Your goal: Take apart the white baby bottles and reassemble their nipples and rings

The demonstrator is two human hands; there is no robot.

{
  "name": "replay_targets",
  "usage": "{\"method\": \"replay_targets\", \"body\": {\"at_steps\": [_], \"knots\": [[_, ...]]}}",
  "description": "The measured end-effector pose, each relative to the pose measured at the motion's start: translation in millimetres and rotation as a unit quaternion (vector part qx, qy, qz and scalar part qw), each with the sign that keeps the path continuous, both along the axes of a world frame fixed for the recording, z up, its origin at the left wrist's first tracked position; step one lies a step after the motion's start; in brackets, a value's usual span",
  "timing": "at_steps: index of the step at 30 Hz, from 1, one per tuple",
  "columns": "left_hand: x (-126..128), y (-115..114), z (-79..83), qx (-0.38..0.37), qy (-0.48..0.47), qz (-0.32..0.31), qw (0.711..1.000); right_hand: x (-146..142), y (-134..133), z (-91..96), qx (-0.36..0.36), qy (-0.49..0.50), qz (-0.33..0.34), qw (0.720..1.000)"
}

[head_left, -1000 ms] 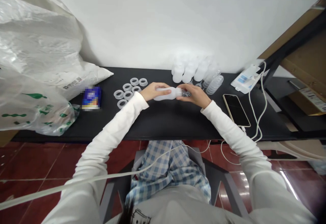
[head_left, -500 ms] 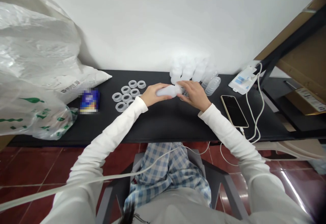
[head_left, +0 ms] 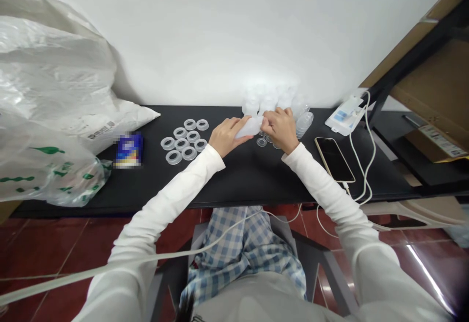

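Observation:
My left hand (head_left: pixel 227 135) is wrapped round a translucent white plastic bottle (head_left: pixel 249 126), held tilted with its neck toward the right. At that neck my right hand (head_left: pixel 281 127) is closed, its fingers pinched on the bottle's top; what is under the fingertips is hidden. Both hands hover just above the black table (head_left: pixel 238 175). Behind them stands a cluster of the same white bottles (head_left: pixel 271 101) against the wall. Several translucent plastic rings (head_left: pixel 183 141) lie to the left of my left hand.
A stack of clear lids (head_left: pixel 304 122) and small clear parts (head_left: pixel 261 141) lie by my right hand. A phone (head_left: pixel 331 152) on a white cable and a power strip (head_left: pixel 344 113) sit at right. A blue packet (head_left: pixel 128 149) and large plastic bags (head_left: pixel 47 117) fill the left.
Both hands have carried the bottle farther back toward the bottle cluster and tilted it up. My right hand has closed more tightly round its neck.

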State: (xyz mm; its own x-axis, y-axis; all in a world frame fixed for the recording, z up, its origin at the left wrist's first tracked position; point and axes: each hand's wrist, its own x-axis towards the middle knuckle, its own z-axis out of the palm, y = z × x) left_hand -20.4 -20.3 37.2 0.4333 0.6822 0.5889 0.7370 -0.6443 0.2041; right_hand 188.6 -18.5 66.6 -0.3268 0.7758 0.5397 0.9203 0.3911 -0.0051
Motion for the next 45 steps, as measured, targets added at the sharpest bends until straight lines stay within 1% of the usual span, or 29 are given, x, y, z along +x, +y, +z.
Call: {"method": "replay_targets", "body": {"at_steps": [2,4,5,7,8,9,12,13,15,17,18,19,20,21,22,23,25,26,28,30,32,33,36,39,41,42,43,44,45], "knots": [[-2.1,0.3,-5.5,0.030,0.035,-0.008,0.999,11.3,-1.3,0.7,-0.004,-0.020,-0.002,1.000],[-6.1,1.2,-12.3,0.037,0.050,-0.008,0.998,30.4,-2.0,-1.4,0.010,-0.002,-0.033,0.999],[-8.6,2.0,-15.9,0.034,0.050,-0.006,0.998,41.9,-1.9,-3.7,0.029,0.023,-0.069,0.997],[-13.4,4.4,-22.1,0.024,0.042,-0.003,0.999,65.2,-0.9,-10.9,0.077,0.080,-0.173,0.979],[-15.6,5.8,-24.6,0.018,0.038,-0.004,0.999,75.5,-0.2,-15.4,0.087,0.093,-0.214,0.968],[-17.5,7.1,-26.4,0.013,0.036,-0.006,0.999,84.2,0.5,-19.8,0.079,0.094,-0.240,0.963],[-20.9,10.2,-28.7,-0.002,0.033,-0.007,0.999,98.1,0.0,-26.9,0.035,0.085,-0.257,0.962],[-21.4,10.7,-28.6,-0.006,0.030,-0.006,1.000,98.7,-1.5,-26.1,0.029,0.090,-0.254,0.962],[-21.9,10.9,-27.9,-0.009,0.020,-0.001,1.000,94.9,-6.2,-20.4,0.042,0.122,-0.243,0.961],[-22.1,10.8,-27.2,-0.004,0.006,0.004,1.000,84.8,-11.2,-13.5,0.067,0.174,-0.201,0.962],[-22.3,10.7,-26.9,0.000,0.000,0.005,1.000,77.6,-12.9,-11.4,0.070,0.202,-0.160,0.964],[-22.5,10.7,-26.7,0.004,-0.006,0.004,1.000,69.4,-13.8,-10.8,0.060,0.229,-0.105,0.966],[-22.9,10.6,-26.4,0.008,-0.010,0.001,1.000,60.5,-13.8,-11.8,0.036,0.253,-0.040,0.966],[-23.3,10.5,-26.1,0.010,-0.013,-0.004,1.000,51.4,-12.9,-14.4,0.004,0.277,0.025,0.960],[-23.8,10.1,-25.7,0.011,-0.016,-0.011,1.000,42.4,-11.3,-18.1,-0.025,0.303,0.082,0.949],[-24.3,9.5,-25.0,0.011,-0.018,-0.019,1.000,34.2,-9.3,-22.5,-0.052,0.324,0.124,0.936],[-24.9,7.3,-22.8,0.005,-0.025,-0.032,0.999,21.0,-5.7,-30.6,-0.088,0.350,0.178,0.915],[-25.2,5.9,-21.1,-0.003,-0.032,-0.036,0.999,16.4,-4.6,-33.5,-0.098,0.353,0.195,0.910],[-25.7,2.9,-16.4,-0.031,-0.053,-0.042,0.997,11.4,-4.1,-35.9,-0.104,0.344,0.215,0.908],[-26.4,0.8,-9.6,-0.095,-0.081,-0.058,0.991,10.8,-5.2,-34.4,-0.098,0.321,0.225,0.915],[-27.0,0.7,-1.0,-0.193,-0.114,-0.089,0.970,12.6,-6.6,-31.0,-0.096,0.292,0.228,0.924],[-27.1,1.4,3.8,-0.248,-0.135,-0.106,0.953,13.7,-6.9,-29.3,-0.095,0.278,0.229,0.928],[-25.2,4.8,18.0,-0.402,-0.190,-0.146,0.884,15.3,-5.1,-27.4,-0.083,0.263,0.224,0.935],[-21.1,7.3,27.3,-0.530,-0.201,-0.167,0.807,12.8,-0.5,-29.7,-0.056,0.272,0.211,0.937],[-18.4,7.7,28.6,-0.589,-0.200,-0.189,0.760,9.4,2.1,-30.5,-0.031,0.280,0.208,0.937],[-17.5,7.7,28.1,-0.604,-0.201,-0.208,0.743,7.3,2.8,-29.8,-0.019,0.283,0.206,0.937],[-17.0,7.6,27.2,-0.612,-0.197,-0.229,0.731,5.0,3.0,-28.2,-0.011,0.284,0.199,0.938],[-16.9,7.4,26.3,-0.612,-0.190,-0.245,0.728,2.2,2.6,-25.7,-0.008,0.282,0.188,0.941],[-17.3,7.2,25.8,-0.607,-0.181,-0.253,0.731,-1.0,1.6,-22.6,-0.011,0.278,0.175,0.945]]}}
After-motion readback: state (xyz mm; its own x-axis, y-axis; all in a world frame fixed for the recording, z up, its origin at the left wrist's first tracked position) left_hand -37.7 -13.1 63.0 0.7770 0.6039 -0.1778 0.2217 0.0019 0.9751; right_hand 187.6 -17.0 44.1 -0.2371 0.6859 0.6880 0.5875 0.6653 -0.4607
